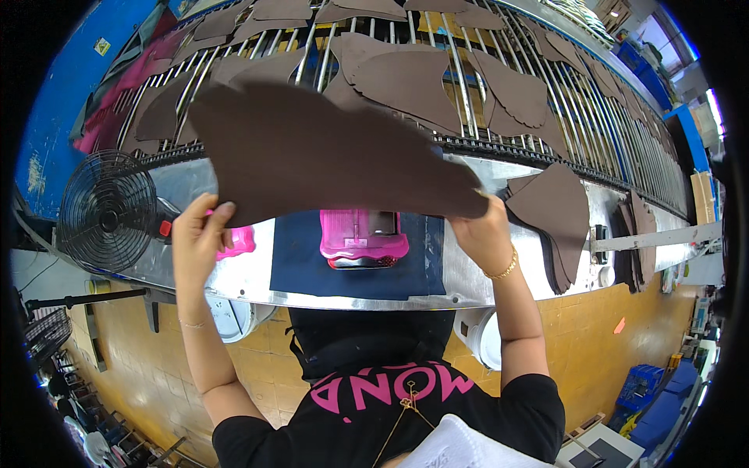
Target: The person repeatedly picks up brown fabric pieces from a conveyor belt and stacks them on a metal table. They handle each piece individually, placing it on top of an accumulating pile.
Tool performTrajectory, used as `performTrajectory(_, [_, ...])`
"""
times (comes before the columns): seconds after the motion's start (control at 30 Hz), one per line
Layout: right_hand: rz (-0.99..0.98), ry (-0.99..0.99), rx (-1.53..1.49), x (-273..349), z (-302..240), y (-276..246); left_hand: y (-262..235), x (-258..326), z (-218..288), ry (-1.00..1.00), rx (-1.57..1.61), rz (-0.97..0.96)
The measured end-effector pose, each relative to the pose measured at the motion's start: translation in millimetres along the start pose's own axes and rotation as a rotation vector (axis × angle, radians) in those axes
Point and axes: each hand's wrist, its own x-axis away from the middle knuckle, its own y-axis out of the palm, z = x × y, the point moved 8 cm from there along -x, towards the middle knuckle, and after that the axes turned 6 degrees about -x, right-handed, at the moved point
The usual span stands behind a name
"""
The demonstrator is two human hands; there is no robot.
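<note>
My left hand (201,234) grips the lower left corner of a large dark brown cut leather-like piece (312,156), thumb over its face. Its right tip is pinched in my right hand (481,232), which has a bracelet at the wrist. Held up between both hands, the piece hides part of the bench and rack behind it. Below it, a pink plastic tray (363,243) rests on a dark blue mat (304,269). A smaller pink item (239,242) lies beside my left hand, partly covered by it.
Several brown cut pieces (406,74) lie on a rack of metal rollers (573,101) beyond the metal bench (253,273). More are stacked (558,218) at the bench's right, near a metal bar (663,237). A black fan (109,218) stands at the left.
</note>
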Motion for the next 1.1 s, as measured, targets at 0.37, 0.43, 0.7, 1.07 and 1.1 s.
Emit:
performTrajectory(0.37, [0.25, 0.533, -0.07, 152.2, 75.9, -62.7, 119.4, -12.3, 96.7, 0.545, -0.37, -0.253])
performTrajectory(0.43, [0.345, 0.523, -0.019, 165.0, 75.1, -90.2, 139.3, -9.3, 105.9, 0.593, -0.373, -0.296])
performTrajectory(0.7, [0.611, 0.636, -0.121, 213.2, 65.3, -164.3, 205.7, -19.2, 168.1, 0.954, -0.396, -0.401])
performTrajectory(1.07, [0.913, 0.424, 0.134, 137.7, 70.5, -202.4, 238.0, -53.2, 344.4, 1.522, -0.603, 0.234])
performTrajectory(1.1, [0.816, 0.507, 0.225, 123.5, 73.9, -193.4, 247.0, -51.2, 347.5, 1.568, -0.655, 0.238])
